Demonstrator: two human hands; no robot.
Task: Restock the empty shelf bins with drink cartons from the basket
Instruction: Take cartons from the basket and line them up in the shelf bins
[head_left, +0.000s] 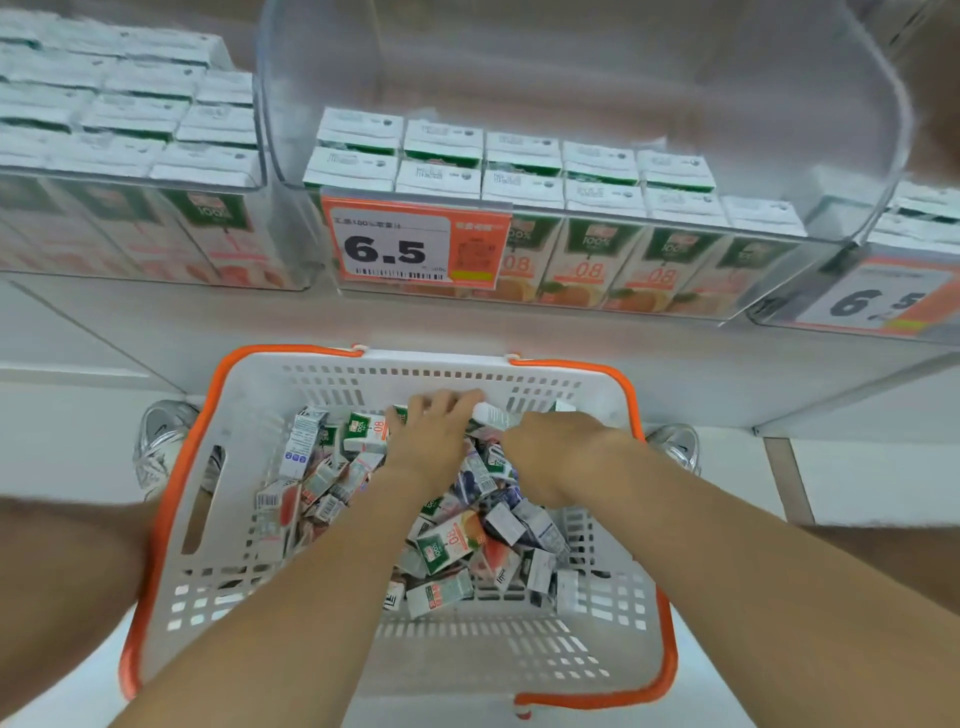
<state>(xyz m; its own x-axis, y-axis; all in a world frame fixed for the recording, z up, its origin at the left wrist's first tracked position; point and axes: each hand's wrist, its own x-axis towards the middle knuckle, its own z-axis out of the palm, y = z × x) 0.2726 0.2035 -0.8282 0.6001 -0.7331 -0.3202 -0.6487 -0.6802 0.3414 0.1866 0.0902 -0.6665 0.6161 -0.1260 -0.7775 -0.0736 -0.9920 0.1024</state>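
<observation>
Our left hand (434, 441) spread on loose cartons (449, 540) in basket (249, 395), right hand (550, 457) gripping white carton (493, 414). Guess we're gathering for half-empty bin (831, 104).

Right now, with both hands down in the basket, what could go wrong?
The cartons in the basket are mixed flavours, so a wrong one could land in the bin of orange ones. They lie in a loose heap; a handful in the left hand or right hand may slip.
</observation>
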